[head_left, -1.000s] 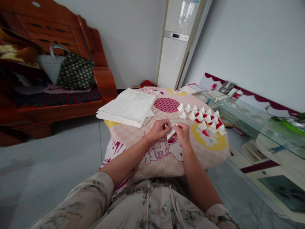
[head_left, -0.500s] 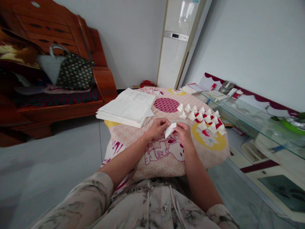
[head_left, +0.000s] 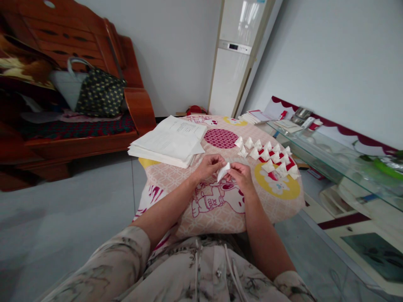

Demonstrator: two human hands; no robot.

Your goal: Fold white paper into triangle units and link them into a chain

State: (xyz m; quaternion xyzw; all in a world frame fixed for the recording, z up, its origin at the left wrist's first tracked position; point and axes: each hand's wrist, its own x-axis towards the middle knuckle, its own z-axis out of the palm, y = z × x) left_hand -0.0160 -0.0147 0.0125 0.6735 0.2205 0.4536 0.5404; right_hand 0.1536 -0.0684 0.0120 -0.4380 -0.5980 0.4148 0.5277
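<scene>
A small piece of folded white paper is held between my two hands above the patterned tablecloth. My left hand pinches its left side. On the other side, the fingers of my right hand grip its upper right edge. To the right, several folded paper pyramids stand in rows on the cloth. A thick stack of white paper sheets lies beyond my left hand, its top sheet bearing faint print.
A glass-topped cabinet with small items runs along the right wall. At the left is a wooden bench with a star-patterned bag. A tall white air conditioner stands in the far corner.
The folded paper shows a narrower, more pointed top as my fingers work at its right edge. Both hands stay in nearly the same place. The view has shifted very slightly.
</scene>
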